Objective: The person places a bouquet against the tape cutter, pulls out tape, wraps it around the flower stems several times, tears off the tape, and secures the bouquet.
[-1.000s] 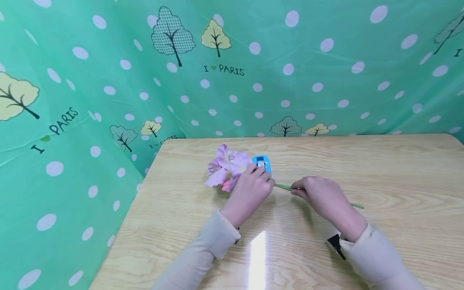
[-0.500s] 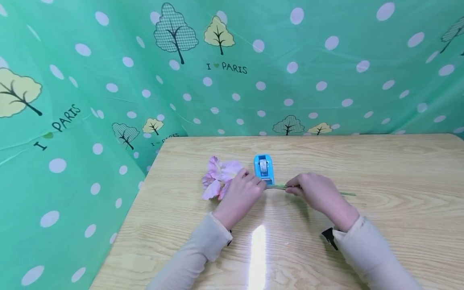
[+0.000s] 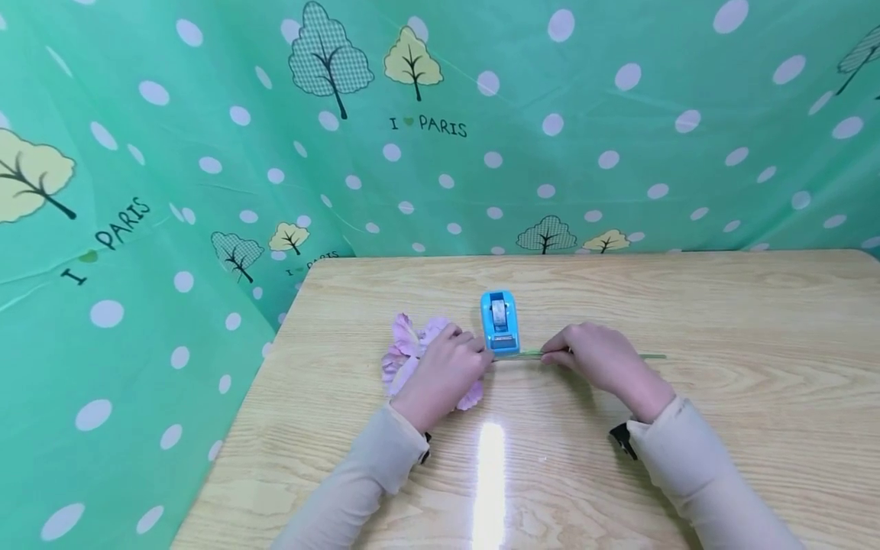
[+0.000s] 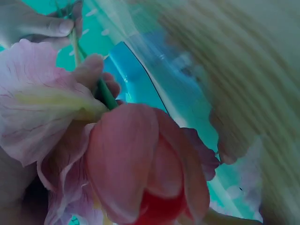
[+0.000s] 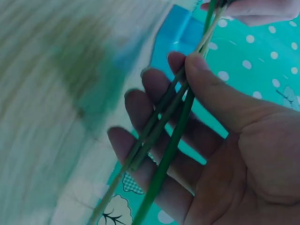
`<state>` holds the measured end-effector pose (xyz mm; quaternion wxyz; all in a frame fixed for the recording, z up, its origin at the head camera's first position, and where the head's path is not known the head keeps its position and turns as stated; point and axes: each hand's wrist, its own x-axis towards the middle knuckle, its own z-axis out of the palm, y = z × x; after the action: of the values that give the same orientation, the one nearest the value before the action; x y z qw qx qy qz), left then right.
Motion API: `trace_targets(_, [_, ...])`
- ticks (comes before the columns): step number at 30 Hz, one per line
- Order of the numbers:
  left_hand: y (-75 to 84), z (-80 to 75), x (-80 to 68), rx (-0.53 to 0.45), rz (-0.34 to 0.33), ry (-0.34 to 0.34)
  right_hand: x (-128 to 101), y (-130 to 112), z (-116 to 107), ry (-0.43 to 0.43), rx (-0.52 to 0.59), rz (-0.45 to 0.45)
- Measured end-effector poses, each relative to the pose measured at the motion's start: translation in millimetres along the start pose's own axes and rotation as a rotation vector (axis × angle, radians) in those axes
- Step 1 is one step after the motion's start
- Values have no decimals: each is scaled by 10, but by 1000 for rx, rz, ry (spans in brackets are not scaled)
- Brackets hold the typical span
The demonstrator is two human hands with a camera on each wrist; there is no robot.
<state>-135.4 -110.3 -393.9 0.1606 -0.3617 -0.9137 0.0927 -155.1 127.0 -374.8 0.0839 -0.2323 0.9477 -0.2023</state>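
My left hand (image 3: 443,378) grips a small bunch of artificial flowers just below the blooms. Pale purple petals (image 3: 404,351) show around this hand in the head view. Seen from the left wrist, a pink tulip bloom (image 4: 136,164) faces the camera beside a pale pink ruffled flower (image 4: 33,105). Between thumb and forefinger, my right hand (image 3: 605,363) pinches the green stems (image 5: 168,110), its other fingers lying behind them. The stems run almost level between the hands, passing the near end of a blue tape dispenser (image 3: 499,325).
A light wooden table (image 3: 742,328) carries everything, and a bright reflection streaks its surface near the front. Behind and to the left hangs a green dotted cloth (image 3: 605,107) printed with trees.
Both hands have shifted slightly left, and the left hand has lowered the blooms toward me. The stems have turned from slanted to nearly level, and the tape dispenser is now fully uncovered.
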Motion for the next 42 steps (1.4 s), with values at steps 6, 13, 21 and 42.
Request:
trace_targets(6, [-24,22,-5,-6,-6,-4,20,1,31,11,1,-13])
trace_targets(13, [-38,0,2,15,-16,-48,37,-15,40,29,-17,-27])
trace_targets(21, [-48,11,39,3,-10,-12,19,-13,13,66,-31,-40])
trace_targets(42, [-41,47,24,-95,-48,25,11,-33,37,73,-38,-58])
